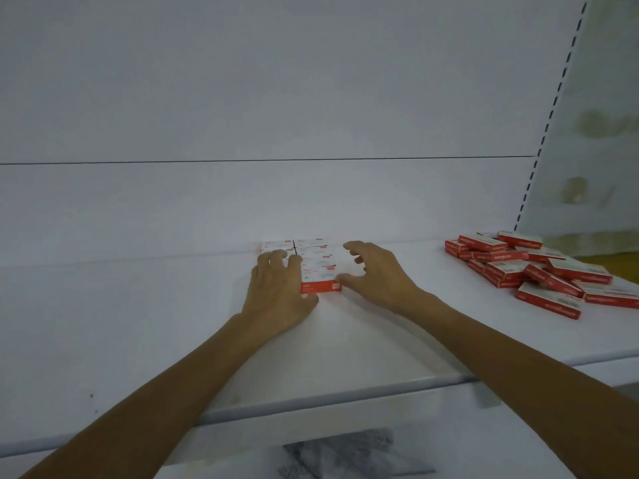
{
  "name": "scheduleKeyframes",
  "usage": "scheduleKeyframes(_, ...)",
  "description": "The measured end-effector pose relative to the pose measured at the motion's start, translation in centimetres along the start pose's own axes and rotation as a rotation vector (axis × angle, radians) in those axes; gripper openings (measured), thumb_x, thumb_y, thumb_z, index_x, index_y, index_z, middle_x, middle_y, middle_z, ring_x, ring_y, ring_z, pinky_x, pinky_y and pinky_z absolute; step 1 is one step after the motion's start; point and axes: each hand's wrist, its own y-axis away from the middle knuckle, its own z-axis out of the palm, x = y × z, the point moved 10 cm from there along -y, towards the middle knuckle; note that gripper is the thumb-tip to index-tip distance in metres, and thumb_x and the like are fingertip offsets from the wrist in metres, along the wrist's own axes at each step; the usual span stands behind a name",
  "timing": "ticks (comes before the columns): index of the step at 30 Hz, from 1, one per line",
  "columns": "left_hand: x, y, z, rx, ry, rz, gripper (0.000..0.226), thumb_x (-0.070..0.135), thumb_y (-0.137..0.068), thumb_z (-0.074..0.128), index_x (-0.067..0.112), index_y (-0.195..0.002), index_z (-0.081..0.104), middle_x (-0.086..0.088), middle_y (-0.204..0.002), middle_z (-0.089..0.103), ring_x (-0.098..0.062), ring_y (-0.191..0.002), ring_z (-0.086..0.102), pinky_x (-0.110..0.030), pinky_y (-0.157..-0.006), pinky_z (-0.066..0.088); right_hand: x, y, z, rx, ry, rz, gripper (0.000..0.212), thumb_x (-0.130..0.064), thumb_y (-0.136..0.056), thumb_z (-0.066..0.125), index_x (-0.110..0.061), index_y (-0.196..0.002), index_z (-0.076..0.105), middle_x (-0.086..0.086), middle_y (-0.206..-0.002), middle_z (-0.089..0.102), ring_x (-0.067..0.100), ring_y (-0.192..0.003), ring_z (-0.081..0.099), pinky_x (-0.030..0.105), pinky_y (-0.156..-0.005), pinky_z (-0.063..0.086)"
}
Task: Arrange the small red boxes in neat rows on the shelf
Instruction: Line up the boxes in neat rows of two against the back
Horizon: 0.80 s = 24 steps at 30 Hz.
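Red-edged boxes (318,271) lie in rows mid-frame on the shelf (345,340); your left hand (280,292) rests released on them, your right hand (380,274) hovers released alongside.

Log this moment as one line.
left hand: resting on arranged boxes | right hand: beside them, thumb at front box | loose pile: far right of shelf

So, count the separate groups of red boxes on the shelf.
2: a tidy block at centre, partly covered by the left hand, and a loose pile at far right.
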Motion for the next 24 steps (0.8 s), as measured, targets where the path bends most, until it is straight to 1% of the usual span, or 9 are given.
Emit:
scheduleKeyframes(3,2.8,-0.8,0.3,-0.002,0.098,0.056,0.057,0.037,-0.083,0.057,0.016,-0.133,0.038,-0.006,-0.142,0.036,-0.024,-0.131,0.026,-0.035,-0.106,0.026,1.3,0.4,-2.4,0.044,0.016,0.004,0.057,-0.029,-0.084,0.063,-0.015,-0.134,0.042,0.005,-0.134,0.049,0.02,-0.122,0.045,0.028,-0.1,0.034)
scheduleKeyframes(7,7.7,-2.3,1.0,-0.003,0.24,0.146,0.048,0.036,-0.085,0.057,0.019,-0.128,0.045,-0.002,-0.136,0.043,-0.019,-0.128,0.032,-0.029,-0.101,0.027,4.3,0.7,-6.4,0.105,0.028,0.003,0.052,-0.029,-0.085,0.061,-0.015,-0.132,0.044,0.004,-0.132,0.05,0.02,-0.121,0.045,0.029,-0.1,0.035)
scheduleKeyframes(9,10.6,-3.1,2.0,-0.028,0.291,0.172,0.045,0.038,-0.085,0.056,0.02,-0.125,0.048,0.0,-0.135,0.045,-0.018,-0.126,0.035,-0.027,-0.098,0.028,6.7,0.5,-8.7,0.122,0.048,0.015,0.05,-0.03,-0.086,0.06,-0.016,-0.132,0.045,0.003,-0.132,0.05,0.02,-0.121,0.045,0.031,-0.101,0.035)
scheduleKeyframes(12,15.0,-5.0,3.8,-0.055,0.296,0.2,0.042,0.042,-0.087,0.053,0.023,-0.124,0.049,0.003,-0.135,0.045,-0.016,-0.125,0.036,-0.024,-0.094,0.022,10.9,0.3,-12.1,0.13,0.066,0.037,0.047,-0.03,-0.087,0.059,-0.016,-0.13,0.047,0.003,-0.131,0.051,0.021,-0.12,0.046,0.035,-0.102,0.038)
scheduleKeyframes(14,17.7,-6.5,5.4,-0.083,0.335,0.185,0.042,0.045,-0.087,0.051,0.023,-0.124,0.048,0.002,-0.134,0.046,-0.016,-0.125,0.037,-0.024,-0.093,0.025,14.0,0.0,-14.6,0.141,0.085,0.041,0.044,-0.031,-0.087,0.058,-0.016,-0.128,0.049,0.004,-0.128,0.053,0.021,-0.119,0.047,0.035,-0.102,0.038)
scheduleKeyframes(17,20.7,-8.5,7.4,-0.121,0.402,0.12,0.045,0.049,-0.088,0.048,0.023,-0.125,0.047,-0.002,-0.134,0.046,-0.018,-0.124,0.039,-0.027,-0.094,0.03,18.4,-0.5,-17.6,0.128,0.129,0.046,0.043,-0.035,-0.088,0.056,-0.017,-0.126,0.05,0.002,-0.126,0.055,0.021,-0.118,0.047,0.031,-0.099,0.035)
scheduleKeyframes(20,23.6,-10.6,9.1,-0.111,0.374,0.1,0.046,0.052,-0.088,0.044,0.027,-0.128,0.045,-0.005,-0.135,0.046,-0.022,-0.126,0.039,-0.036,-0.101,0.034,22.8,-1.6,-19.4,0.086,0.161,0.043,0.043,-0.04,-0.089,0.053,-0.017,-0.126,0.052,0.003,-0.128,0.055,0.019,-0.118,0.047,0.03,-0.095,0.034)
scheduleKeyframes(22,25.0,-11.8,10.1,-0.108,0.348,0.084,0.046,0.053,-0.088,0.043,0.03,-0.129,0.044,-0.005,-0.137,0.045,-0.022,-0.127,0.038,-0.04,-0.104,0.035,25.4,-2.7,-19.6,0.042,0.167,0.043,0.046,-0.045,-0.088,0.051,-0.018,-0.126,0.052,0.003,-0.131,0.054,0.019,-0.119,0.046,0.032,-0.096,0.034)
scheduleKeyframes(24,25.4,-12.6,11.2,-0.123,0.337,0.04,0.048,0.054,-0.087,0.044,0.032,-0.129,0.044,-0.005,-0.139,0.043,-0.022,-0.128,0.037,-0.04,-0.103,0.034,27.6,-3.9,-19.1,-0.022,0.172,0.057,0.05,-0.051,-0.087,0.049,-0.021,-0.127,0.051,0.003,-0.135,0.05,0.02,-0.124,0.044,0.037,-0.102,0.034)
